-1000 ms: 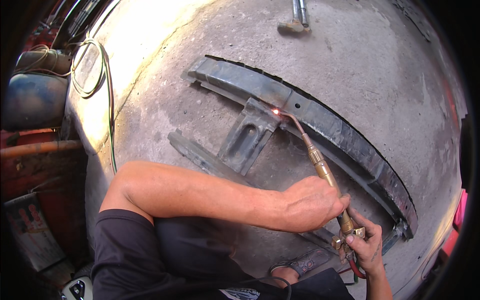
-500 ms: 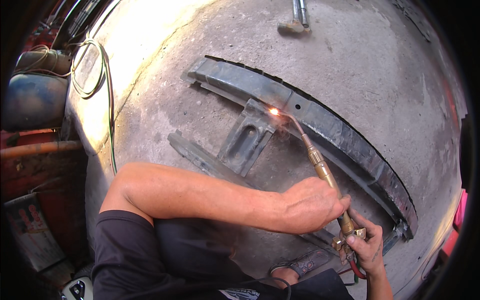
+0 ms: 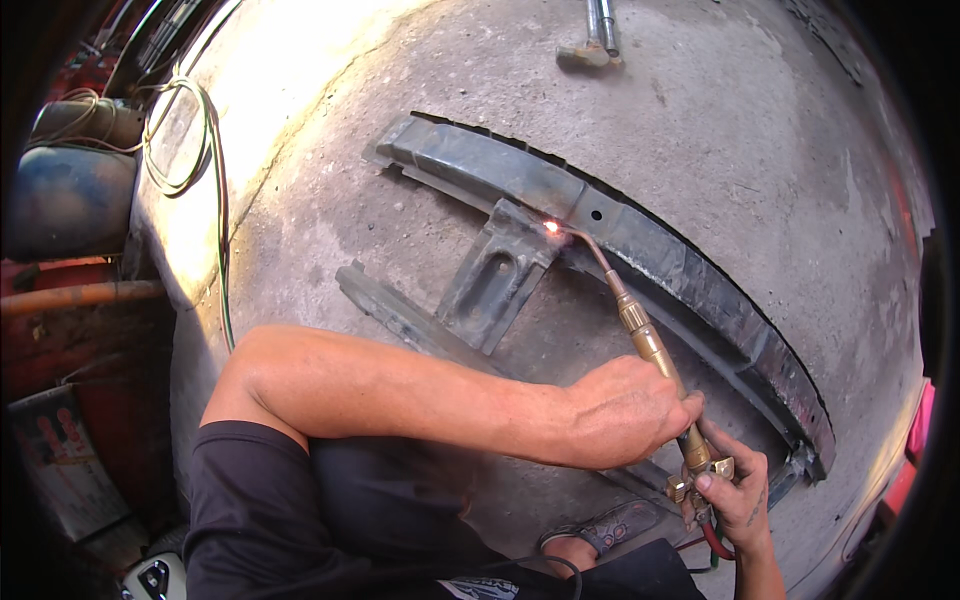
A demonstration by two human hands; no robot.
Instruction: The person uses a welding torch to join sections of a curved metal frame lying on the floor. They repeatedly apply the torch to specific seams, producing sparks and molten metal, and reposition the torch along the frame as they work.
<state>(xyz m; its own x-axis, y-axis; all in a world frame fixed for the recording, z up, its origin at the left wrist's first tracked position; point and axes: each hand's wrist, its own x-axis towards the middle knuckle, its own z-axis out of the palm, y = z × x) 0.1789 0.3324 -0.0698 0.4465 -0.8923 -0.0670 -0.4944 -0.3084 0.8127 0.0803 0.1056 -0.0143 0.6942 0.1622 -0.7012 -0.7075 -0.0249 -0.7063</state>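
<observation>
Partly, the left hand (image 3: 628, 402) and right hand (image 3: 738, 488) hide the torch (image 3: 650, 345) they grip, as glare (image 3: 552, 228) does the bracket (image 3: 490, 278).

Head view, from the left of two fisheye cameras worn side by side on my head. The lens looks steeply down past my own lap, upright and unmirrored, toward the concrete floor (image 3: 760, 150). Range is short: my left forearm (image 3: 420, 395) looms large from eight o'clock, ending in my left hand (image 3: 630, 410) at four o'clock; my right hand (image 3: 740, 495) lies farther out along that bearing. The curved metal beam (image 3: 650, 245) crosses mid-field from eleven to four o'clock, bowed partly by the optics. Farther from the lens, a hammer (image 3: 585, 57) appears small at one o'clock.
</observation>
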